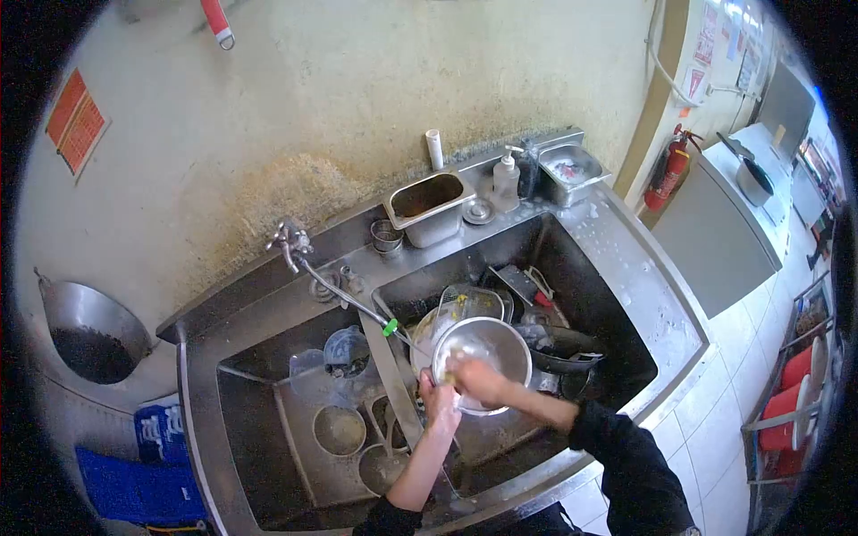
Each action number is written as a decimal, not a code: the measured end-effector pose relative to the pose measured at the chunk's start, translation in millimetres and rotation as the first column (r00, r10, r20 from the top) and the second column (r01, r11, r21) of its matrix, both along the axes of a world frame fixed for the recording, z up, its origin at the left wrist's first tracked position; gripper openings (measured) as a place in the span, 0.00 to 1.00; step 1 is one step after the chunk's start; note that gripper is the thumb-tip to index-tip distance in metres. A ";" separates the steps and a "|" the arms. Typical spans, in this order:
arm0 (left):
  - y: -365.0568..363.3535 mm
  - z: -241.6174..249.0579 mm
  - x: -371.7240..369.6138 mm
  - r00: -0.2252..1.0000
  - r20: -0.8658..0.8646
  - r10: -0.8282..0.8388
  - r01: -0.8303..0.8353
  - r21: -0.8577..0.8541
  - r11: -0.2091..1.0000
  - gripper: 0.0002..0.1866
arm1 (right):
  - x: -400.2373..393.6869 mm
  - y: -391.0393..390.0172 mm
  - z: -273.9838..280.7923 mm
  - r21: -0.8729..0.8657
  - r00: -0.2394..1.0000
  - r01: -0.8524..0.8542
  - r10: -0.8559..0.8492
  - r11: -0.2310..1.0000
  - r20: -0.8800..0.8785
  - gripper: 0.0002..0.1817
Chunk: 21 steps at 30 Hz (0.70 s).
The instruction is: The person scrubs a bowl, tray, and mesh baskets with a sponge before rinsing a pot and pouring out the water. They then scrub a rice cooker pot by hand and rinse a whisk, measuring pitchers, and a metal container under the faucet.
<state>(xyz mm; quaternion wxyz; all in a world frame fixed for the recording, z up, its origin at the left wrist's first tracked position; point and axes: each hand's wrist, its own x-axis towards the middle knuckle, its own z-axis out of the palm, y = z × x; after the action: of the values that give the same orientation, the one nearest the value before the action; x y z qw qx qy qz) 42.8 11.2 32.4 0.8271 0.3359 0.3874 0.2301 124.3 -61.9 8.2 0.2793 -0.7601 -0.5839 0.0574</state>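
Over the divider and the right basin sits a round metal bowl (pixel 508 350), tilted, with whitish suds inside. My left hand (pixel 440 402) is closed on its near left rim. Inside the bowl, my right hand (pixel 480 380) is closed and slightly blurred; what it holds, if anything, is too small to make out. A faucet spout with a green band (pixel 390 328) ends just left of the bowl. Behind the bowl, a clear container (pixel 466 302) lies in the right basin. A dark pan (pixel 563 344) and a red-handled utensil (pixel 542 298) lie to the right.
The left basin holds plastic containers (pixel 308 373), a round pot (pixel 340 431) and other pans. On the back ledge are a deep metal tray (pixel 429 223), a pump bottle (pixel 506 181) and a square metal container (pixel 572 188). A fire extinguisher (pixel 668 174) hangs at right.
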 end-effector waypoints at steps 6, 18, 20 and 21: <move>16.6 -8.4 17.2 0.999 0.028 -0.024 0.005 0.535 0.845 0.11 | 18.9 6.5 10.5 -0.352 0.923 0.341 -0.240 0.872 0.300 0.15; 28.3 -44.2 1.2 0.971 0.000 -0.240 0.202 0.544 0.815 0.12 | 8.3 -54.3 16.9 -0.359 0.936 0.168 -0.035 0.918 0.351 0.15; 22.5 -40.3 1.2 0.935 -0.026 -0.353 0.335 0.384 0.861 0.14 | 13.6 -42.0 7.5 -0.201 0.876 0.289 -0.173 0.936 0.451 0.13; 19.1 -16.0 5.2 0.914 -0.022 -0.404 0.397 0.250 0.883 0.16 | 9.8 -32.0 12.5 -0.128 0.888 0.320 -0.250 0.939 0.385 0.11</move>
<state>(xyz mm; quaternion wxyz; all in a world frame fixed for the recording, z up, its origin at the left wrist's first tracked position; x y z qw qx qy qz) 48.0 30.2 16.4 0.8137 0.5063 0.2650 0.1063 134.2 -93.9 20.7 0.0991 -0.8580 -0.4990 -0.0712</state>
